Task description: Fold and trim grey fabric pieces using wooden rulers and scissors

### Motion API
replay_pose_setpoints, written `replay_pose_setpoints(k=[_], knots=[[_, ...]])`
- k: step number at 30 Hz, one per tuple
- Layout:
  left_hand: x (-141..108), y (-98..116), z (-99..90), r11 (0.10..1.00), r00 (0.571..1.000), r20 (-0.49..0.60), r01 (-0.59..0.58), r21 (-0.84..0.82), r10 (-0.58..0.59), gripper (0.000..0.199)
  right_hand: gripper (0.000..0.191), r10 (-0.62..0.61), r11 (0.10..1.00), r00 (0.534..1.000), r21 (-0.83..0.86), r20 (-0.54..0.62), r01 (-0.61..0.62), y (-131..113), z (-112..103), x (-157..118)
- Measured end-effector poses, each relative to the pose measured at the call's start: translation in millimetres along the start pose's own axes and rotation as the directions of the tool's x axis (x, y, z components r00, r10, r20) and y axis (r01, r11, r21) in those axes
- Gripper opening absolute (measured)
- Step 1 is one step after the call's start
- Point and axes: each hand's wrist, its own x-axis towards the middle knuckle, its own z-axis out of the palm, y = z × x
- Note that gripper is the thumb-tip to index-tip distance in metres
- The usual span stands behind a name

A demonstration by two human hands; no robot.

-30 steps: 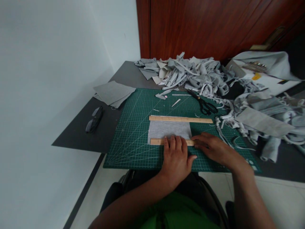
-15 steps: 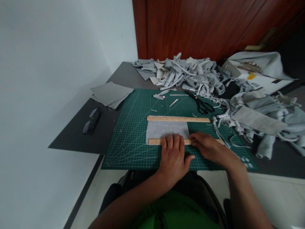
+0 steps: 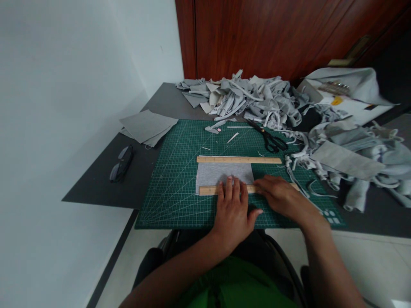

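Note:
A piece of light grey fabric lies flat on a green cutting mat. One wooden ruler runs along the fabric's far edge, and a second wooden ruler lies across its near edge. My left hand presses on the near ruler, fingers spread and stretched forward, thumb out to the right. Farther right, my right hand has its bent fingers together on the same ruler, beside the fabric's right edge. Its fingertips and whatever is under them are partly hidden.
Black scissors and thin fabric offcuts lie on the mat's far side. Heaped grey scraps fill the back, with more at right near a white box. Glasses and stacked grey cloth pieces lie left.
The whole view has shifted very slightly. Both hands stay on the near ruler, with hardly any movement; the fabric and rulers keep their places on the mat.

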Motion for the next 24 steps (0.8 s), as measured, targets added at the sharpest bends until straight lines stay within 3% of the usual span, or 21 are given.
replay_pose_setpoints(k=[24], knots=[[3,1,0.0,1.0,1.0,0.015,0.023,0.02,-0.024,0.083,0.029,0.023,0.994,0.999,0.111,0.023,-0.025,11,0,-3]])
